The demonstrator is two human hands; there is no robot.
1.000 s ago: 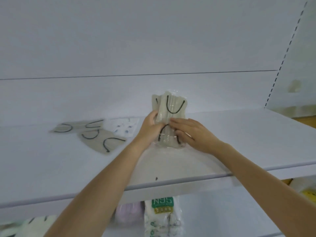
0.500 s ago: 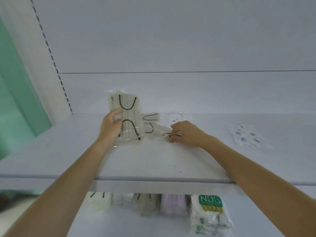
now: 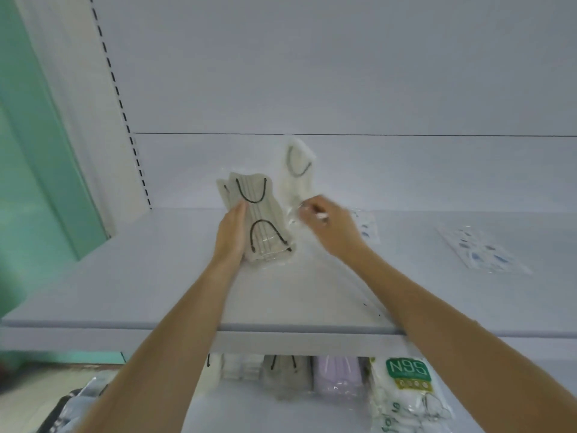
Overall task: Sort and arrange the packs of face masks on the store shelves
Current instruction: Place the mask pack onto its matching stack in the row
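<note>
Clasping a beige pack (image 3: 263, 228) on the shelf (image 3: 150, 276) with my left grip (image 3: 232, 234), I pinch a paler pack (image 3: 296, 176) with my right grip (image 3: 326, 228).

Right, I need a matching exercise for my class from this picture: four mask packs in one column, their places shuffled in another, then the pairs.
1 beige pack with black loops
2 pale pack with grey loop
3 N95 pack
4 blue-patterned pack

A on the lower shelf
B flat on the upper shelf, right side
C held by the left hand
D held up by the right hand

Pairs: 1-C, 2-D, 3-A, 4-B
</note>
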